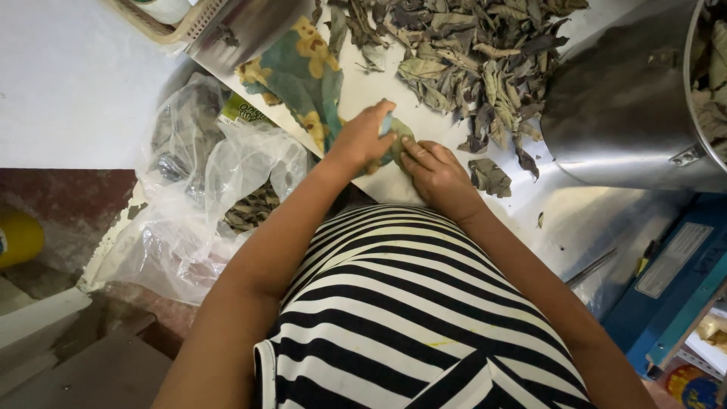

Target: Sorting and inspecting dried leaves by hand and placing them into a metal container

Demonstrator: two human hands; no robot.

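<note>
Closest to you, your striped top filled the lower view, and both forearms reached out over it to the white table [394,189]. Your left hand [365,136] was curled over a small greenish leaf or packet [399,136], fingers bent down onto it, apparently to pin it flat against the table. Your right hand [438,173] lay just beside, touching the same piece, its fingers pressed on the near edge as if to fold or smooth it; I could not tell how firmly either hand gripped.

To your left, a crumpled clear plastic bag [219,182] hung off the table edge with dark dried leaves inside, probably kept within easy reach. Just past your left hand lay a teal cloth with yellow flowers [303,68].

One loose dried leaf [490,176] sat near your right hand, apart from the main pile of dried leaves [469,53] farther back. To the right stood a large steel pot [628,113], also holding leaves, and a blue machine [674,288] lower right.
</note>
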